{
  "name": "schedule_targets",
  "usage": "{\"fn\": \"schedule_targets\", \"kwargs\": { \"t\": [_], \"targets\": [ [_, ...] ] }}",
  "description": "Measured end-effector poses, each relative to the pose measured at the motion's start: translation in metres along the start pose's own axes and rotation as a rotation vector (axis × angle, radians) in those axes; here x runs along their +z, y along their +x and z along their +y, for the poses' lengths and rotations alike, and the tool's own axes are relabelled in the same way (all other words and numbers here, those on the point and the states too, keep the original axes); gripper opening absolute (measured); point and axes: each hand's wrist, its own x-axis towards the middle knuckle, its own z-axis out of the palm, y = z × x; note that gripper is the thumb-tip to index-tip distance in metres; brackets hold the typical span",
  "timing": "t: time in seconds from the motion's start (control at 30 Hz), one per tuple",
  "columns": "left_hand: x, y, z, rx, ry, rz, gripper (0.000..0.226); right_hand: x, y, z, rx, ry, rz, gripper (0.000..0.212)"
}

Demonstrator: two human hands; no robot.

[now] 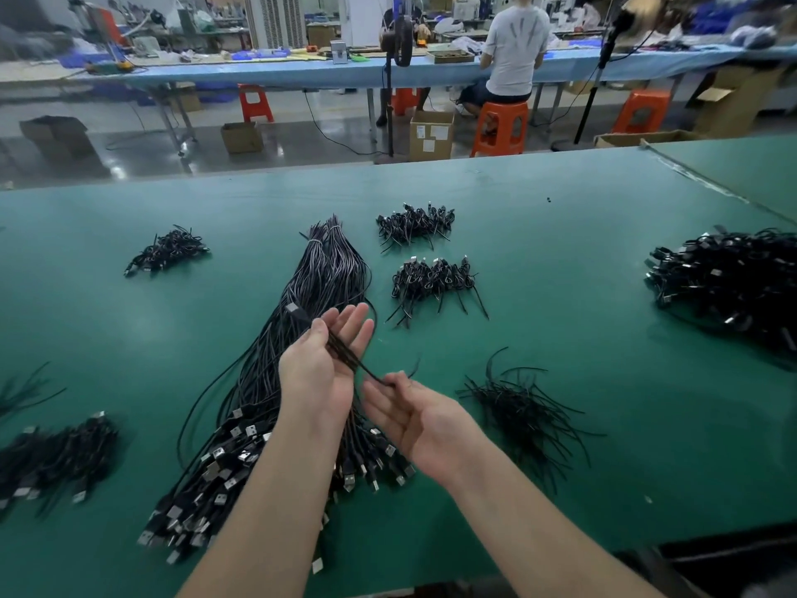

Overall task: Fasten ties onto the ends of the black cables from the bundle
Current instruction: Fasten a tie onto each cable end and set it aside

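A long bundle of black cables lies down the middle of the green table, its USB plugs fanned out near me. My left hand is raised above the bundle, palm up, fingers mostly straight, with one black cable lying across the palm under the thumb; its USB plug sticks out past the thumb. My right hand pinches the cable's other end between thumb and fingertips. Loose black ties lie to the right of my right hand.
Small heaps of finished tied cables sit at the far left, far centre and centre. A large heap lies at right, another at near left. Beyond the table, a seated person works at a blue bench.
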Motion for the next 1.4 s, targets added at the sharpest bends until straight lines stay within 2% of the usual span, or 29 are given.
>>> {"fn": "schedule_targets", "kwargs": {
  "t": [0.13, 0.23, 0.37, 0.43, 0.5, 0.57, 0.67, 0.83, 0.97, 1.03, 1.17, 1.2, 1.3, 1.4],
  "targets": [
    [-0.001, -0.004, 0.001, 0.032, 0.102, -0.035, 0.027, -0.002, -0.004, 0.01, 0.122, 0.036, 0.033, 0.017],
    [-0.005, -0.012, 0.0, -0.006, 0.19, -0.11, 0.027, -0.006, 0.0, 0.008, 0.174, 0.027, 0.091, 0.017],
    [-0.012, -0.029, -0.002, -0.123, 0.338, -0.398, 0.027, -0.01, 0.006, -0.007, 0.201, -0.082, 0.098, 0.019],
    [-0.016, -0.039, -0.005, -0.172, 0.385, -0.552, 0.028, -0.011, 0.01, -0.024, 0.169, -0.181, 0.026, 0.023],
    [-0.018, -0.045, -0.01, -0.198, 0.437, -0.659, 0.028, -0.008, 0.011, -0.041, 0.13, -0.283, -0.152, 0.036],
    [-0.019, -0.049, -0.017, -0.223, 0.486, -0.69, 0.029, -0.001, 0.013, -0.055, 0.077, -0.455, -0.139, 0.039],
    [-0.024, -0.05, -0.029, -0.222, 0.548, -0.63, 0.03, 0.007, 0.021, -0.072, -0.122, -0.568, 0.069, 0.023],
    [-0.027, -0.044, -0.045, -0.157, 0.563, -0.493, 0.03, 0.013, 0.017, -0.076, -0.418, -0.907, 0.138, 0.018],
    [-0.028, -0.038, -0.052, -0.125, 0.525, -0.435, 0.029, 0.018, 0.007, -0.079, -0.513, -0.901, 0.081, 0.018],
    [-0.029, -0.034, -0.053, -0.1, 0.476, -0.381, 0.029, 0.018, 0.0, -0.082, -0.496, -0.939, -0.031, 0.021],
    [-0.027, -0.024, -0.041, -0.071, 0.395, -0.286, 0.027, 0.006, -0.013, -0.074, -0.342, -1.068, -0.271, 0.014],
    [-0.026, -0.021, -0.037, -0.075, 0.382, -0.26, 0.027, 0.001, -0.015, -0.072, -0.303, -1.066, -0.308, 0.018],
    [-0.022, -0.017, -0.032, -0.086, 0.319, -0.225, 0.028, -0.012, -0.019, -0.068, -0.181, -0.942, -0.383, 0.035],
    [-0.018, -0.019, -0.03, -0.075, 0.27, -0.234, 0.027, -0.018, -0.021, -0.065, -0.12, -0.778, -0.369, 0.036]
  ]
}}
